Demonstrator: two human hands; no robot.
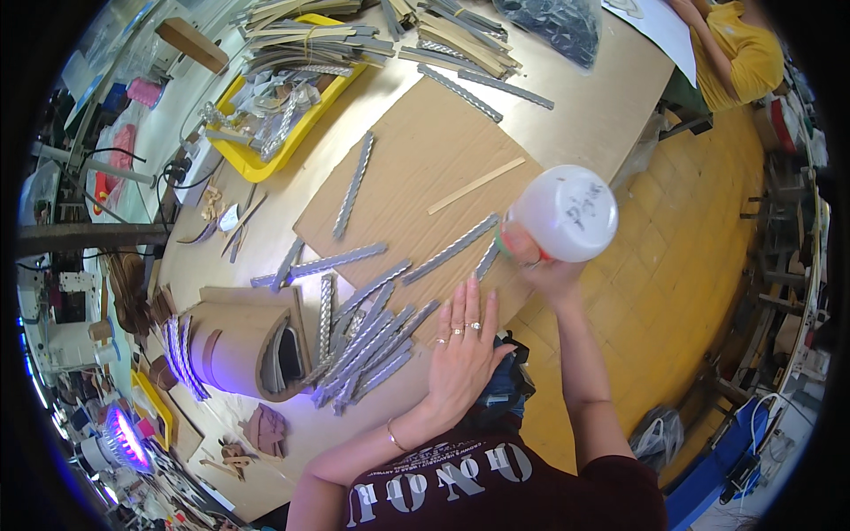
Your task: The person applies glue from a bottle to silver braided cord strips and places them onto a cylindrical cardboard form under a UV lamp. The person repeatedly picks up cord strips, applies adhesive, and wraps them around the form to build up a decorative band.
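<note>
Person, own body, lower centre of the frame. Garment: dark maroon short-sleeved top with large pale block lettering across the chest, seen upside down along the bottom edge. Forearms bare, rising from the lower edge. Left hand (460, 354): rings on three fingers, one of them with a small pale stone; thin metal bangle at the wrist, lower centre; nails plain, medium length. Right hand (544, 270): no rings or wristwear can be made out; fingers largely hidden.

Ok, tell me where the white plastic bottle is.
Right of centre in the head view, the white plastic bottle is upended in the right hand, over the cardboard sheet's right edge.
</note>
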